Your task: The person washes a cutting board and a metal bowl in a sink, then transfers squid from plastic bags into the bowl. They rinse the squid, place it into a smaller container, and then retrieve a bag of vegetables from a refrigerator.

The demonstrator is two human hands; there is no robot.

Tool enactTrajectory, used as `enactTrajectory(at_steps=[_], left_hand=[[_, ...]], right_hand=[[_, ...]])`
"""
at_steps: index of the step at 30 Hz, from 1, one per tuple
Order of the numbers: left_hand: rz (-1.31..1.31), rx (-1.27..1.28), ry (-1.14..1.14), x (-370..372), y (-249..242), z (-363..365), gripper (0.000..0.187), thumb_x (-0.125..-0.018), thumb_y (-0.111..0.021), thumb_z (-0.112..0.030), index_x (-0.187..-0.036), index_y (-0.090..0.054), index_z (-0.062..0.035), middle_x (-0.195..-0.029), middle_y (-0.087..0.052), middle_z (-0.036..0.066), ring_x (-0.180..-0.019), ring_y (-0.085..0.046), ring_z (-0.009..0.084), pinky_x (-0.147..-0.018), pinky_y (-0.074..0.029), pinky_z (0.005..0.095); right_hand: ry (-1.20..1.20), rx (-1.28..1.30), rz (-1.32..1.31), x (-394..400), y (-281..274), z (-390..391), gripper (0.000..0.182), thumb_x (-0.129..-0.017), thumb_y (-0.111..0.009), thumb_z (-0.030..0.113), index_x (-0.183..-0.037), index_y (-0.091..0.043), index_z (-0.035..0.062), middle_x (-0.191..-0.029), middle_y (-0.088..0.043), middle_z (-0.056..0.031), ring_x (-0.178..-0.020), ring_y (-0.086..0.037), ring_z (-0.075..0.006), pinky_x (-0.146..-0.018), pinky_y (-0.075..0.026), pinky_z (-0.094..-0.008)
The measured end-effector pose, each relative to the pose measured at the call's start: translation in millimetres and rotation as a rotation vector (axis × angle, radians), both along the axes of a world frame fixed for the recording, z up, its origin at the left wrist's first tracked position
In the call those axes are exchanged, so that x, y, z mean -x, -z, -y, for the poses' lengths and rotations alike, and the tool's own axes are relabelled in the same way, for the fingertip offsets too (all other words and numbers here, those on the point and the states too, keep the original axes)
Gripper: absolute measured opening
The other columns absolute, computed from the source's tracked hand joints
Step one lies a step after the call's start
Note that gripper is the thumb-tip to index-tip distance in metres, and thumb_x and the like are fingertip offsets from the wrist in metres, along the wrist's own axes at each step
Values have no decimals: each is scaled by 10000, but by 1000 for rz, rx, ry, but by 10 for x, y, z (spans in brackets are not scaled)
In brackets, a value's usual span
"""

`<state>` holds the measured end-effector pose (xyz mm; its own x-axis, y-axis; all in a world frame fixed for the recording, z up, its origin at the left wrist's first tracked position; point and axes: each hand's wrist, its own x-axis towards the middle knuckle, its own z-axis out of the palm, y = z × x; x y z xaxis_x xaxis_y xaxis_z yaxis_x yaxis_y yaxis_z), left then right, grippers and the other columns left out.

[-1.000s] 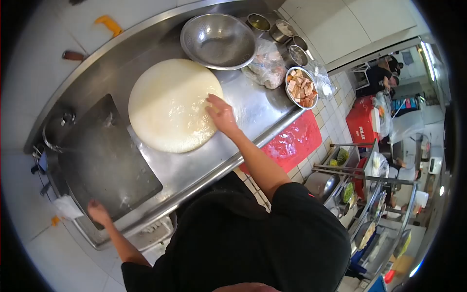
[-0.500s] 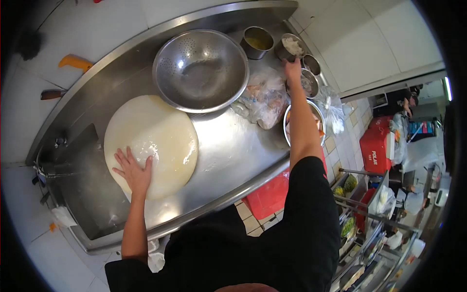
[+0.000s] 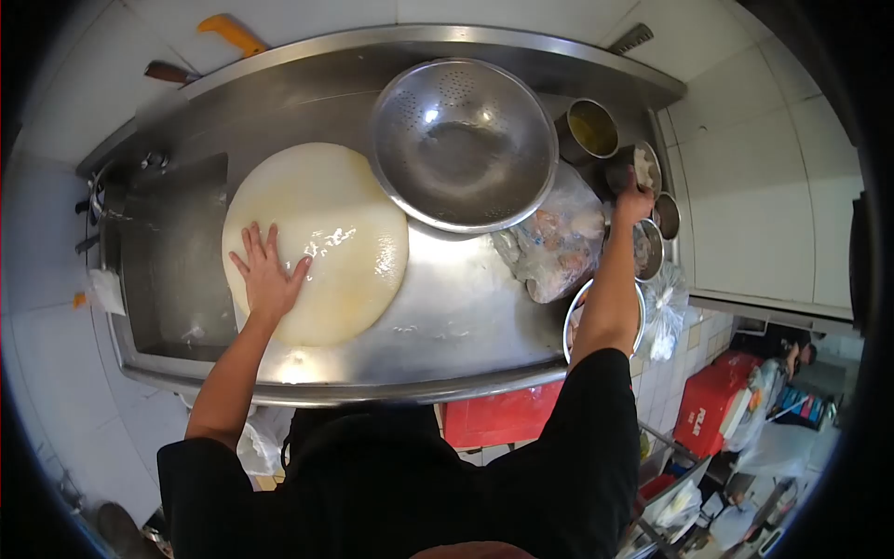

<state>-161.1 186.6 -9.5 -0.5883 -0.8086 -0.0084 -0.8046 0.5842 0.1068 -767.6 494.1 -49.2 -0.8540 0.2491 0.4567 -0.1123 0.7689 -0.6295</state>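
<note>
Cream-white, wet slab (image 3: 326,228), big + round, lies on the s/s counter (image 3: 456,326), left of ctr in our view. Our L hand (image 3: 268,284) is on it, approx. 8 o'clock from its middle, palm down, fingers spread, gripping nothing. Our R hand (image 3: 635,200) reaches to a metal pot (image 3: 621,165) w/ pale bits in it; fingers touch the near rim, but we can't tell if they clamp it. From that pot: a pot w/ yellow liquid (image 3: 568,144) at 10 o'clock, a small tin (image 3: 667,216) at 5.

We see the s/s colander (image 3: 507,107) at 2 o'clock from the slab, rim overlapping the slab's edge in view. A clear plastic bag (image 3: 554,233), contents hard to ID, sits btwn 4 & 5 o'clock of the colander. Our R forearm (image 3: 615,289) partly hides a white-rimmed bowl (image 3: 568,326). Sink (image 3: 177,279) is at 9 o'clock from the slab, w/ water running from the tap (image 3: 101,214). Red cooler (image 3: 715,405) is on the floor, 4 o'clock of our view.
</note>
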Motion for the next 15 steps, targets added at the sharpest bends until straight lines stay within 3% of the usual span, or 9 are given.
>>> enactTrajectory(at_steps=[4, 7, 8, 11, 12, 14, 15], left_hand=[[-18, -3, -10, -13, -29, -14, 820, -850, -569, -546, -1457, -281, -77, -1536, -158, 215, -1450, -58, 363, -1119, 7, 618], [-31, -8, -15, -21, -52, -14, 812, -850, -568, -544, -1455, -293, -79, -1535, -162, 211, -1449, -66, 361, -1121, 0, 617], [-41, -7, -13, -27, -58, -20, 811, -849, -568, -544, -1454, -296, -78, -1533, -164, 212, -1448, -68, 360, -1121, -2, 617], [-52, -1, -10, -51, -78, -15, 808, -849, -566, -542, -1453, -300, -76, -1527, -175, 215, -1446, -80, 360, -1122, -10, 617], [-55, 0, -12, -58, -79, -25, 807, -850, -565, -542, -1453, -301, -76, -1525, -179, 216, -1445, -84, 361, -1122, -13, 618], [-66, 6, -10, -86, -55, -32, 792, -857, -555, -538, -1450, -307, -74, -1524, -183, 216, -1443, -90, 361, -1122, -16, 617], [-74, 11, -9, -96, -54, -29, 785, -861, -551, -536, -1449, -310, -74, -1523, -185, 216, -1442, -93, 362, -1122, -17, 617]], right_hand=[[-140, 124, -26, -526, -613, 108, 479, -687, -823, 397, -809, -659, -36, -818, -679, -195, -789, -638, -363, -746, -485, -435], [-231, 9, -109, -866, -931, 15, 430, -691, -829, 345, -785, -643, -31, -791, -671, -186, -752, -623, -346, -736, -481, -423], [-280, 5, -79, -1083, -1140, 32, 391, -694, -832, 304, -754, -619, -18, -736, -655, -143, -663, -592, -256, -668, -478, -372], [-553, 51, 26, -1417, -1426, -1, 330, -697, -833, 217, -728, -594, -8, -685, -625, -91, -596, -532, -159, -581, -449, -318], [-593, 22, 36, -1559, -1519, 68, 291, -695, -833, 141, -716, -579, -1, -643, -584, -28, -577, -493, -91, -527, -411, -268], [-812, 287, 268, -1772, -1574, 250, 259, -741, -812, 142, -762, -584, 22, -638, -540, 23, -566, -485, -69, -526, -418, -221], [-861, 470, 386, -1885, -1551, 411, 246, -785, -782, 166, -789, -587, 17, -649, -540, 5, -563, -498, -71, -527, -491, -228]])
